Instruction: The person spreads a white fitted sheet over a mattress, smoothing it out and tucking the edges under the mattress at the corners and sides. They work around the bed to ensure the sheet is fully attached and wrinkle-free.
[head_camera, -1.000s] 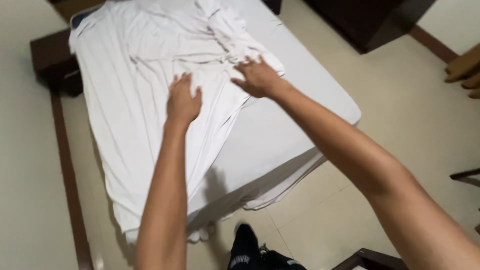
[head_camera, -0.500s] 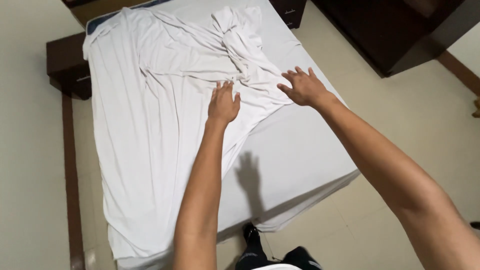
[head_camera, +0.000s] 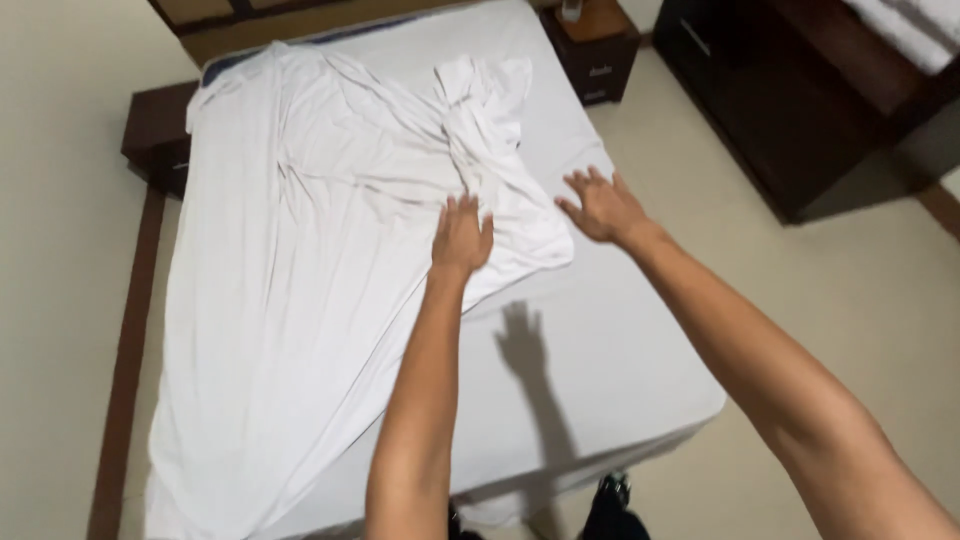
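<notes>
A loose white sheet (head_camera: 300, 270) lies crumpled across the left and middle of a bed with a white fitted mattress cover (head_camera: 620, 350). Its bunched, twisted part runs from the far middle down toward my hands. My left hand (head_camera: 461, 236) hovers over or rests on the sheet's near edge, fingers together and extended, holding nothing. My right hand (head_camera: 602, 206) is spread open just right of the sheet's folded corner, above the bare mattress cover. The left hand's shadow falls on the mattress below it.
A dark wooden nightstand (head_camera: 595, 45) stands at the bed's far right, another dark one (head_camera: 155, 130) at the far left. A large dark cabinet (head_camera: 800, 110) is on the right. Beige tiled floor (head_camera: 860, 300) surrounds the bed. My dark shoe (head_camera: 610, 500) shows at the foot.
Both hands have lifted off the bunched sheet and opened, letting it go. The view has pulled back and tilted up, showing more of the bed and the nightstands.
</notes>
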